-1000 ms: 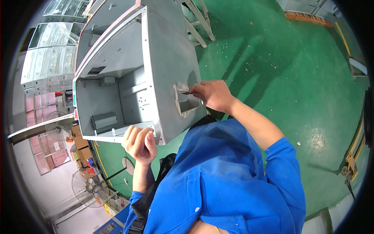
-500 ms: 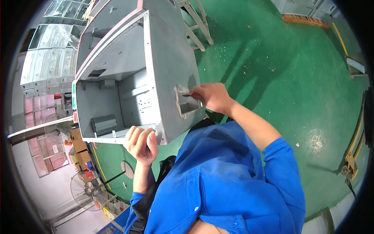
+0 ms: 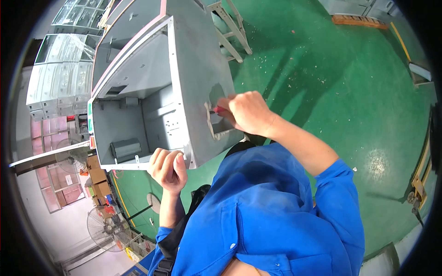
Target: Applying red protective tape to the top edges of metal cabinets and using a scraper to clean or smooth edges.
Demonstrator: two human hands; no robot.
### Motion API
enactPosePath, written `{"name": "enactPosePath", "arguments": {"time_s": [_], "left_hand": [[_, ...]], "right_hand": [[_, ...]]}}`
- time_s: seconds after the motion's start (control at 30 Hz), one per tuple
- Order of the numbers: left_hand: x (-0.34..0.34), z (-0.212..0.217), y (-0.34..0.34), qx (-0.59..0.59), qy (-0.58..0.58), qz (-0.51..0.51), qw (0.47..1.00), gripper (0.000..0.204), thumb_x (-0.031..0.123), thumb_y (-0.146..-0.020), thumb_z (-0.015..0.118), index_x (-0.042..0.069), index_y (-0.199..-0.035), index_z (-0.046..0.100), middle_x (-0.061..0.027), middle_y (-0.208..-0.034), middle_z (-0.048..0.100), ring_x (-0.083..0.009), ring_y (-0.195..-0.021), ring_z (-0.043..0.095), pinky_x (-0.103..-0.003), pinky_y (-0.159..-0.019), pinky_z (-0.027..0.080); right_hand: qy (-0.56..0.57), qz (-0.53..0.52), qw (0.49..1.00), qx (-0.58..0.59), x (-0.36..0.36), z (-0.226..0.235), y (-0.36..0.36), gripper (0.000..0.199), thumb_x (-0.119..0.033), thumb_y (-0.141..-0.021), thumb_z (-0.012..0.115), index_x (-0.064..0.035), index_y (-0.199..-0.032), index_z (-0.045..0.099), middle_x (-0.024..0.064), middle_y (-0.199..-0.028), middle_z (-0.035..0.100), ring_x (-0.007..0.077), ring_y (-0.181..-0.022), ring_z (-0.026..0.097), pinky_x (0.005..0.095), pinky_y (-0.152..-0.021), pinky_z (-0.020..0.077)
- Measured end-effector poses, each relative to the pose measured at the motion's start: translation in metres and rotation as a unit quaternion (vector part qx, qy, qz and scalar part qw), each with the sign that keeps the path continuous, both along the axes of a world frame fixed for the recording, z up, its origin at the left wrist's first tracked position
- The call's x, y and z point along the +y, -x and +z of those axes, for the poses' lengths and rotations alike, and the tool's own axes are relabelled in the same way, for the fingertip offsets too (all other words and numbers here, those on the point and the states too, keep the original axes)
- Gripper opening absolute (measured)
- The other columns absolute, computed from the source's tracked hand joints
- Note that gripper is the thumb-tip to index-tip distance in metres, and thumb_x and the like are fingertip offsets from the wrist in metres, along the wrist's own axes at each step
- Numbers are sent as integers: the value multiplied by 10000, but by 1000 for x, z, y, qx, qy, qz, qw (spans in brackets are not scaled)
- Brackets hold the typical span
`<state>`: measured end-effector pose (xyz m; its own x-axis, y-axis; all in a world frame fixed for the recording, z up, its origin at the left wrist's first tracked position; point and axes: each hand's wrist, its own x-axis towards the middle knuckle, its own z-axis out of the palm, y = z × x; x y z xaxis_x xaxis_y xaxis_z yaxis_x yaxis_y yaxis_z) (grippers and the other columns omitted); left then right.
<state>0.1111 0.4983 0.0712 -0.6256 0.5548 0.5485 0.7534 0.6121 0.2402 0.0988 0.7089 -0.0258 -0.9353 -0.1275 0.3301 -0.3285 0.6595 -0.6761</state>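
A grey sheet-metal cabinet (image 3: 202, 64) stands before me with its open front toward the left. In its right side wall is a rectangular cutout (image 3: 220, 125) with a pale, rough rim. My left hand (image 3: 168, 171) is closed, its fingers curled at the lower front edge of the cabinet. At the upper part of the cutout, my right hand (image 3: 251, 112) closes around a small red-handled tool (image 3: 219, 110). The tool's tip lies near the rim's left corner; its exact kind is hidden by my fingers and slight blur.
Film-wrapped metal boxes (image 3: 60, 85) are stacked at the far left. Beyond the cabinet stands a pale trestle (image 3: 230, 34). A floor fan (image 3: 108, 226) and cardboard boxes (image 3: 97, 175) are at the lower left. A wooden pallet (image 3: 359, 21) lies under grey cabinets at the far right.
My right hand has shifted a little to the left and turned, bringing the red handle to the cutout's upper left. My left hand stays at the cabinet edge.
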Motion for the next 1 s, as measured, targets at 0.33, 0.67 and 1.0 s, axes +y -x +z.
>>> {"name": "enactPosePath", "arguments": {"time_s": [0.33, 0.67, 1.0], "left_hand": [[-1, 1, -1, -2, 3, -3, 1000, 155, 77, -746, 550, 11, -606, 549, -59, -516, 476, -192, -441, 412, -279, -438, 304], [-1, -1, 0, 7, -5, -3, 1000, 176, 97, -761, 558, 16, -606, 550, -55, -508, 461, -192, -442, 407, -280, -440, 304], [-1, -2, 0, 12, -5, -5, 1000, 197, 110, -772, 556, 21, -597, 545, -53, -509, 458, -192, -443, 407, -280, -438, 302]], "right_hand": [[-39, 17, 998, -47, -3, -4, 0, 131, -215, -749, 606, -93, -795, 621, 110, -624, 596, 279, -573, 595, 381, -504, 458], [-81, 27, 996, -39, 3, 15, 1, 123, -215, -766, 582, -97, -777, 613, 109, -621, 593, 286, -572, 594, 391, -504, 455], [-141, 31, 989, -23, 2, 38, 0, 100, -184, -755, 582, -104, -797, 624, 99, -626, 598, 270, -568, 595, 380, -499, 452]]}}
